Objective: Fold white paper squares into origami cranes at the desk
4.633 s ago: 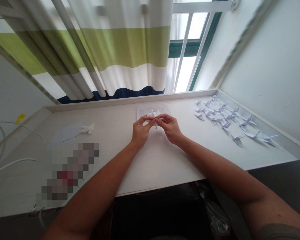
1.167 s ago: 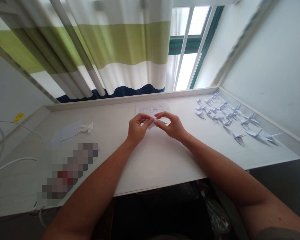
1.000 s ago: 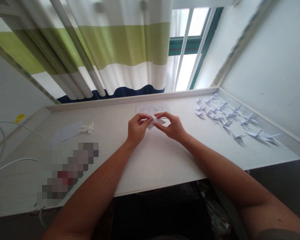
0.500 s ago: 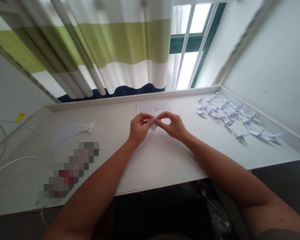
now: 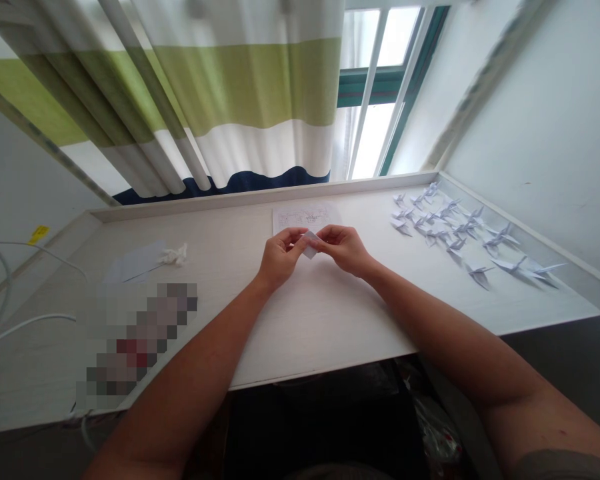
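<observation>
A small folded piece of white paper (image 5: 311, 252) is pinched between my two hands, just above the desk. My left hand (image 5: 281, 256) grips its left side with thumb and fingertips. On the right side, the thumb and index finger of my right hand (image 5: 345, 251) close on it. The paper shows a diamond shape with one corner pointing down toward me; part of it is hidden by my fingers. Behind my hands lies a printed sheet (image 5: 300, 217) with line drawings, flat on the desk.
Several folded paper cranes (image 5: 450, 213) stand at the right of the white desk (image 5: 300, 333). To the left are white paper sheets (image 5: 136, 261), a crumpled tissue (image 5: 174, 255), white cables (image 5: 30, 322) and a blurred-out object (image 5: 140, 340). A striped curtain (image 5: 250, 87) hangs behind.
My right fingers have drawn closer together on the folded paper, which shows more of its diamond face. Both hands stay in nearly the same place.
</observation>
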